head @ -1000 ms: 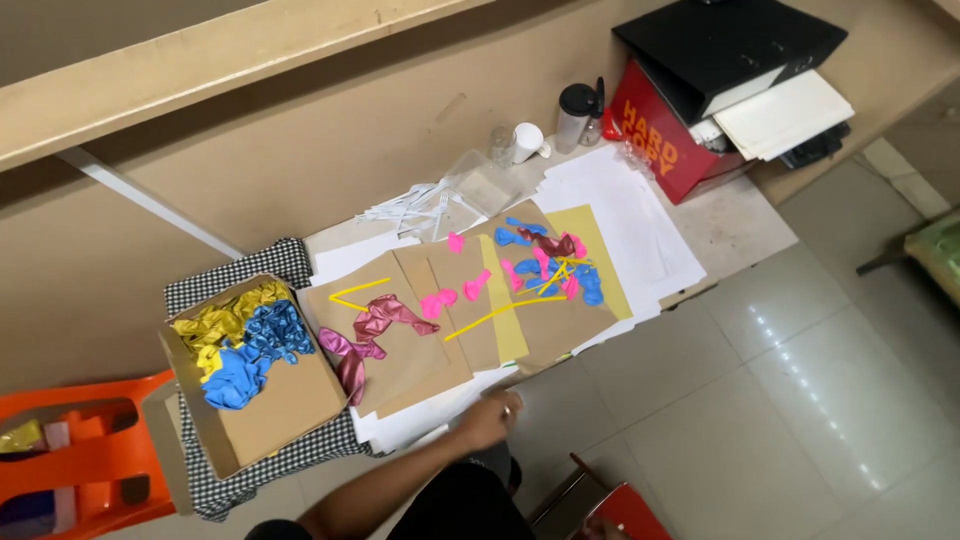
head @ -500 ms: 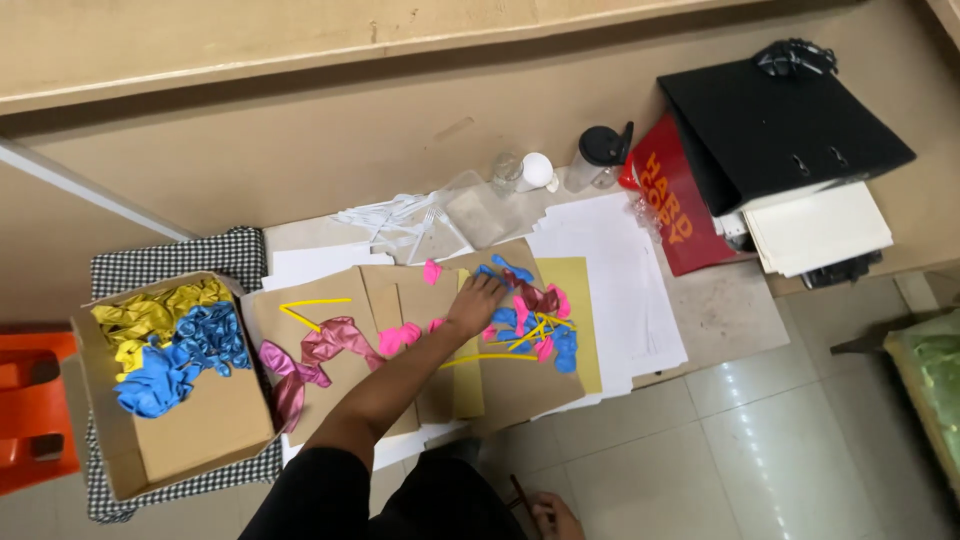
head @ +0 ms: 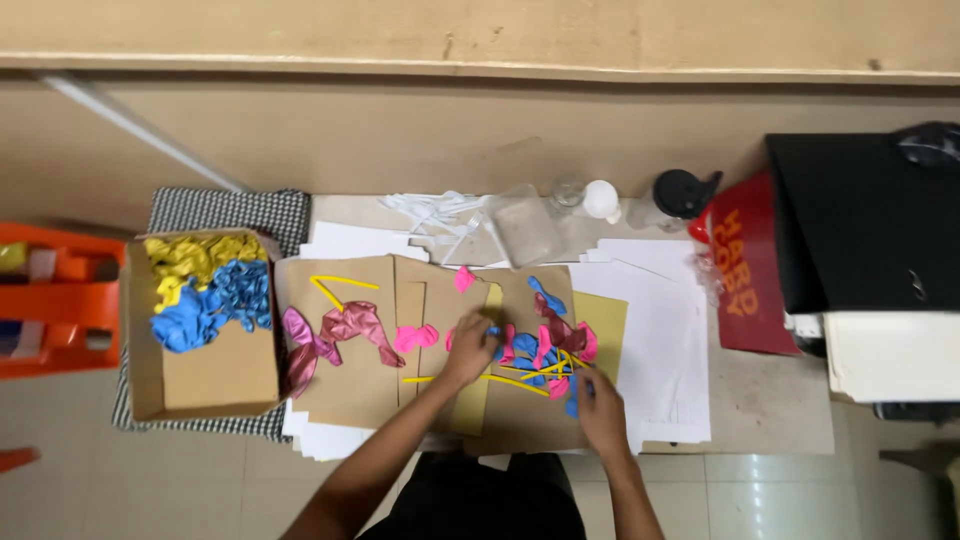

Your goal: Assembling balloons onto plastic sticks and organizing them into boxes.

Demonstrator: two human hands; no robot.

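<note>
I took the open cardboard box (head: pixel 205 375) at the left of the table as my landmark. Well to the right of that box, both hands worked over a heap of uninflated balloons (head: pixel 545 345) lying on brown cardboard sheets (head: pixel 360 390).

The left hand (head: pixel 470 347) sat at the heap's box-side edge, its fingers curled down onto a blue balloon (head: pixel 494 331); I judged it pinched on that piece, though the fingertips themselves were hidden under the knuckles. The right hand (head: pixel 600 405) lay on the far side of the heap from the box and nearer to me, fingers drawn together around another blue balloon (head: pixel 572 406) at the pile's lower corner. So the heap lay between the two hands, rightward of the left and leftward of the right, both touching it.

The heap's long axis ran roughly across the table, along the line from the box, with thin yellow modelling balloons (head: pixel 530 372) threaded through it in the same direction.

The balloons looked limp, small and glossy: blue, bright pink and darker magenta, tangled and overlapping. Closer to the box lay separate pink metallic balloons (head: pixel 350 325) and a yellow strand (head: pixel 335 290); inside the box were yellow and blue ones (head: pixel 200 290).
</note>
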